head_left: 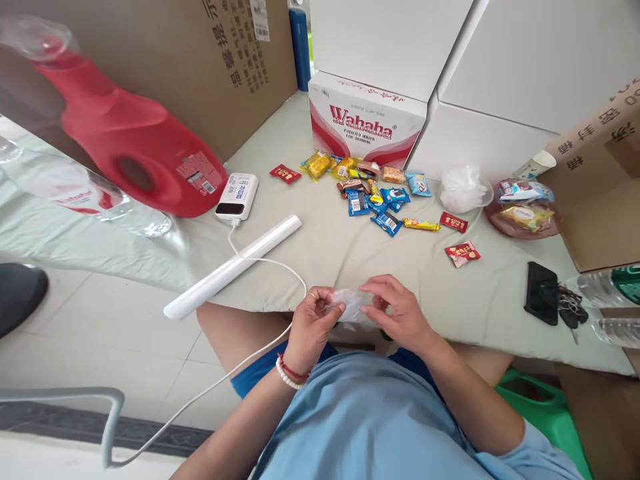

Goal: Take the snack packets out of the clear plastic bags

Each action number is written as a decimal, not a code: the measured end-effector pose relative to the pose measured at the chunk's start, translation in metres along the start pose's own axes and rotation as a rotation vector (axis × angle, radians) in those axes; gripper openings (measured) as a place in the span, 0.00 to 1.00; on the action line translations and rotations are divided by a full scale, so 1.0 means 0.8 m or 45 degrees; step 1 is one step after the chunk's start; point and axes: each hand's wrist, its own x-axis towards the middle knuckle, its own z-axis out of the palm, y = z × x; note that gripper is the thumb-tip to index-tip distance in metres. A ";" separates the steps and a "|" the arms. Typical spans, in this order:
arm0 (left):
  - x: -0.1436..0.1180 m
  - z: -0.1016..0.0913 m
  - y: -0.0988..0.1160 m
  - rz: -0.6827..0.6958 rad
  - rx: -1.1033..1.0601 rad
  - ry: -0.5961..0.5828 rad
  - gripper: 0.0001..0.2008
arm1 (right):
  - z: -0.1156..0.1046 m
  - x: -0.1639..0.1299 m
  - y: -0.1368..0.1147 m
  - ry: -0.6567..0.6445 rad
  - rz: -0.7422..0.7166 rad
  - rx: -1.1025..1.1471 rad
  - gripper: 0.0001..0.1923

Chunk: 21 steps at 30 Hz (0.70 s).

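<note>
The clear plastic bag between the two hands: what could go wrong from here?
1. The clear plastic bag is thin and crumpled; the left hand and right hand pinch it from both sides, so it might tear.
2. The white cable runs from the power bank past the left wrist; an elbow move could snag it.
3. The white roll overhangs the mat's edge and may roll off.

I sit before a low surface under a pale green cloth (350,260), which fills the middle of the frame. Pale tiled floor (100,333) shows at lower left. A big brown carton (200,73) stands at upper left, white boxes (480,60) at upper right, another brown carton (595,193) at the right edge. The light is soft and even.
</note>
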 end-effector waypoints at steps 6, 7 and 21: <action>-0.022 -0.004 0.001 -0.045 -0.239 -0.102 0.17 | 0.028 0.014 0.008 -0.044 -0.209 -0.087 0.09; -0.024 -0.006 0.001 -0.083 -0.263 -0.082 0.17 | 0.027 0.014 0.010 -0.054 -0.244 -0.100 0.09; -0.016 -0.001 0.000 -0.068 0.095 -0.246 0.17 | 0.013 -0.005 0.018 0.007 -0.286 -0.125 0.10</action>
